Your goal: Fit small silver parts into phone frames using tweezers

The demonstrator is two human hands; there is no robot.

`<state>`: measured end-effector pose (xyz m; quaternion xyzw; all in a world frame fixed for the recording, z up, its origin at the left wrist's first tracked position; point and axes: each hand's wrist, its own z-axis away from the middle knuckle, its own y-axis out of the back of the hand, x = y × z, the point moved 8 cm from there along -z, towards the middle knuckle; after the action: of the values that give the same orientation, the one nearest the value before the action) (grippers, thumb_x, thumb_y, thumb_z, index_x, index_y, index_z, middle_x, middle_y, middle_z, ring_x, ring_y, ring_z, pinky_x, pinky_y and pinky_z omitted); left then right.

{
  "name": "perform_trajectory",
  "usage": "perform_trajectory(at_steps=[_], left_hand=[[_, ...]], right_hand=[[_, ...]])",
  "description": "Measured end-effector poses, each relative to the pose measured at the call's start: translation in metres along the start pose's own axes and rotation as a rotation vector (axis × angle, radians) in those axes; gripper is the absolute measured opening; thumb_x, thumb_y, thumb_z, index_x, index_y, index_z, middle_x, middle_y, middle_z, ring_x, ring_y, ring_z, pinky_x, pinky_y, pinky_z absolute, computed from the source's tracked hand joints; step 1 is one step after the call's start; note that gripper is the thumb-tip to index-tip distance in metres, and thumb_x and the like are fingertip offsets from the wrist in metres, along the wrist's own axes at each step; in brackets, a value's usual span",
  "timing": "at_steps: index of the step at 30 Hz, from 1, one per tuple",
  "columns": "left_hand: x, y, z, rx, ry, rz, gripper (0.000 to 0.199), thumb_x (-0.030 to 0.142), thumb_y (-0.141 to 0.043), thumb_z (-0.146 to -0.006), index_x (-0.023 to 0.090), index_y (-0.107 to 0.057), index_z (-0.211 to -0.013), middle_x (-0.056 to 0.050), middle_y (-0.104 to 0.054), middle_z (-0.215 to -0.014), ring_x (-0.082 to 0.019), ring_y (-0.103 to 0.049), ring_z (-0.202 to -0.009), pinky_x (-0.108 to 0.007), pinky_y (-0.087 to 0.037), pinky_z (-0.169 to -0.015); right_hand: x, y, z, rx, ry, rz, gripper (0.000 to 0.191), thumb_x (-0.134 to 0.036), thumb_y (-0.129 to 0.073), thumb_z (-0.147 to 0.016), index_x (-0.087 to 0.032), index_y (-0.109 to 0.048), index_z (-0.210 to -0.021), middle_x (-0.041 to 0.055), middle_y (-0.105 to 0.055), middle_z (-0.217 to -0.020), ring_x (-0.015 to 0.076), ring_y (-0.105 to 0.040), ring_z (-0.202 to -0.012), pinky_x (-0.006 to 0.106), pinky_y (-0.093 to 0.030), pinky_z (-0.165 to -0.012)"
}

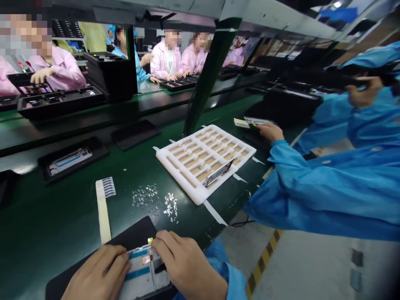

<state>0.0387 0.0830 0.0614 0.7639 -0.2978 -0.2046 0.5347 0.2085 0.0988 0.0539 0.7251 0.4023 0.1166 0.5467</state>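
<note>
My left hand (96, 273) and my right hand (184, 260) grip the edges of a phone mid-frame (140, 275) at the bottom of the view. It has blue strips and lies on a black mat (134, 235). A small yellow tab (150, 241) sticks up by my right fingertips, and a copper-coloured patch (146, 260) shows on the frame. Beyond my hands, small silvery pieces (153, 200) are scattered on the green bench. A taped strip of barcode labels (104, 196) lies to their left.
A white foam tray (165, 156) holding a metal frame (218, 173) stands on the green bench (131, 216). A co-worker's blue sleeve (312, 187) and hand (270, 132) reach in from the right. Black trays line the bench, and pink-coated workers sit beyond a dark post (208, 79).
</note>
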Motion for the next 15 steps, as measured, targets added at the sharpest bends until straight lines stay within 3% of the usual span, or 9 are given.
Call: perform_trajectory(at_steps=[3,8,15], left_hand=[[0.006,-0.01,0.008,-0.083,-0.06,-0.074,0.04,0.027,-0.035,-0.112,0.028,-0.076,-0.116,-0.002,-0.083,-0.111,-0.019,-0.082,-0.096,-0.026,-0.067,-0.081],[0.009,-0.014,0.014,-0.11,-0.114,-0.107,0.035,0.026,-0.042,-0.109,0.027,-0.074,-0.124,-0.003,-0.082,-0.116,-0.021,-0.082,-0.101,-0.027,-0.067,-0.083],[0.014,-0.024,0.02,-0.03,-0.061,-0.064,0.047,0.045,-0.035,-0.112,0.027,-0.068,-0.141,-0.007,-0.082,-0.121,-0.024,-0.079,-0.11,-0.031,-0.065,-0.096]], right_hand=[[-0.001,-0.003,0.0,-0.01,0.016,0.043,0.018,-0.004,-0.052,-0.107,-0.011,-0.067,-0.115,0.0089,-0.073,-0.096,0.0255,-0.073,-0.077,0.034,-0.05,-0.055],[-0.007,0.001,-0.002,0.014,0.037,0.094,0.016,-0.003,-0.054,-0.105,-0.011,-0.067,-0.111,0.0085,-0.073,-0.094,0.0249,-0.07,-0.073,0.035,-0.045,-0.049],[-0.011,-0.004,-0.003,-0.031,0.078,0.185,0.015,-0.006,-0.058,-0.101,-0.01,-0.072,-0.105,0.0115,-0.077,-0.094,0.0256,-0.067,-0.069,0.036,-0.042,-0.047]])
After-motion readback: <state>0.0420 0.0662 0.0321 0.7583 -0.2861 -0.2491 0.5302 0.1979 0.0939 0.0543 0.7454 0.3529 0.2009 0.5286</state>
